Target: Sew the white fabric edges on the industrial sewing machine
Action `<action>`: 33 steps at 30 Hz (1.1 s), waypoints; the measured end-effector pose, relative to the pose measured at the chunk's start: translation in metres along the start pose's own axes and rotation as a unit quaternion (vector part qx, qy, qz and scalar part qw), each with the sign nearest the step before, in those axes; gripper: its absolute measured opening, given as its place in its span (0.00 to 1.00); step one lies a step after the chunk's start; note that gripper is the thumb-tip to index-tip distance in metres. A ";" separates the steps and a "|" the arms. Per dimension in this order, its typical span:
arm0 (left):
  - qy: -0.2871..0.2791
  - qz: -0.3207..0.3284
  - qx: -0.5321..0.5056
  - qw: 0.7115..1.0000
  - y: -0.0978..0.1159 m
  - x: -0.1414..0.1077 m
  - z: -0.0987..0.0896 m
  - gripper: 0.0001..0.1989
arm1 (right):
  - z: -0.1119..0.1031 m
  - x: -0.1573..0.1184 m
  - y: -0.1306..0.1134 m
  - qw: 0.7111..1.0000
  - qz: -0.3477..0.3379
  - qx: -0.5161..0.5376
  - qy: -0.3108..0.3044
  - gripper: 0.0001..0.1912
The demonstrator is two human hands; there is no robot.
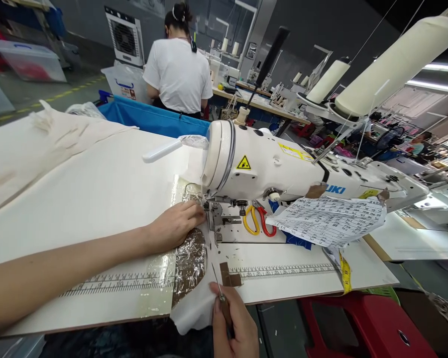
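My left hand (175, 224) lies on the machine bed, its bent fingers resting beside the presser foot (213, 216). Under and around it are a thin white cloth (194, 309) and a dark brown patch beneath shiny clear tape (189, 256). The cloth hangs over the table's front edge. In my right hand (236, 320) is an awl (224, 303), closed in the fingers, its thin metal tip pointing up toward the presser foot. My right fingertips are at the cloth's right edge. The white sewing machine (261, 159) hides the needle area partly.
Yellow-and-red-handled scissors (259, 221) lie behind the presser foot. A handwritten paper (328, 219) hangs from the machine, near a yellow measuring tape (345, 273). Pale cloth (59, 149) spreads at left. A red stool (373, 323) stands lower right; a person (179, 74) sits ahead.
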State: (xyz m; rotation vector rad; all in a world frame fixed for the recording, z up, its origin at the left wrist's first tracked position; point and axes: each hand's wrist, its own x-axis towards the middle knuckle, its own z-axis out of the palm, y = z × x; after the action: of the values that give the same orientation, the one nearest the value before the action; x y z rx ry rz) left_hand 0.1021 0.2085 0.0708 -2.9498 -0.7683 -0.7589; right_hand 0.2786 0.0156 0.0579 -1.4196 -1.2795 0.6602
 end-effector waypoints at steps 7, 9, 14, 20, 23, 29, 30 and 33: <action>0.021 -0.007 -0.030 0.999 0.002 0.000 -0.004 0.19 | -0.001 0.019 0.003 0.997 -0.040 -0.036 -0.055 0.15; 0.027 0.017 -0.053 0.998 0.001 -0.001 -0.004 0.17 | -0.001 0.022 0.003 0.996 -0.048 -0.047 -0.059 0.15; 0.012 0.009 -0.028 1.000 0.000 -0.001 0.000 0.15 | 0.003 0.032 0.005 0.991 -0.072 -0.079 -0.076 0.16; 0.019 -0.017 0.002 1.000 0.002 -0.001 -0.005 0.17 | 0.006 0.050 -0.004 0.981 -0.119 -0.118 -0.094 0.15; 0.047 0.009 -0.032 0.998 0.005 -0.001 -0.008 0.16 | 0.008 0.054 -0.009 0.979 -0.123 -0.131 -0.094 0.15; 0.027 0.017 -0.010 0.999 0.006 0.001 -0.003 0.15 | 0.012 0.056 -0.008 0.977 -0.130 -0.149 -0.085 0.16; 0.018 0.010 0.006 1.000 0.004 0.001 -0.003 0.16 | 0.013 0.058 -0.007 0.977 -0.131 -0.148 -0.084 0.16; 0.002 -0.004 0.044 0.999 0.000 -0.007 -0.001 0.17 | 0.019 0.066 -0.005 0.975 -0.135 -0.151 -0.094 0.17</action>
State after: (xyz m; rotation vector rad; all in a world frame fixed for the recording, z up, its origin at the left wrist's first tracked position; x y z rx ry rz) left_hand 0.0962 0.2056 0.0689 -2.8693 -0.7933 -0.7114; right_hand 0.2774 0.0826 0.0731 -1.4125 -1.7458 0.4349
